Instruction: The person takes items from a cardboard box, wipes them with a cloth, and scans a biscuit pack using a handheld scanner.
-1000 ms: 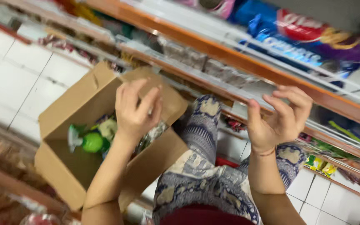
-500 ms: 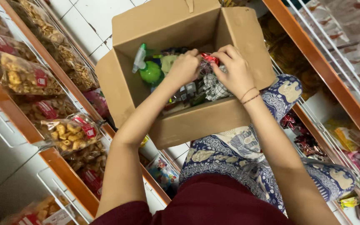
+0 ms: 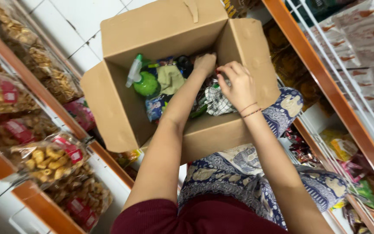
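An open cardboard box (image 3: 161, 34) rests on the person's lap. Inside it, toward its left wall, lies a green spray bottle (image 3: 143, 80); small checkered packets (image 3: 216, 103) lie toward its right wall. The left hand (image 3: 205, 64) reaches deep among the goods, grip hidden. The right hand (image 3: 237, 84) hovers over the packets, fingers curled, pinching something unclear.

I see a plain brown box (image 3: 161, 30) holding a green bottle (image 3: 145, 83) and a black-and-white checked packet (image 3: 217, 104). My trousers (image 3: 256, 182) are blue with a cream pattern.
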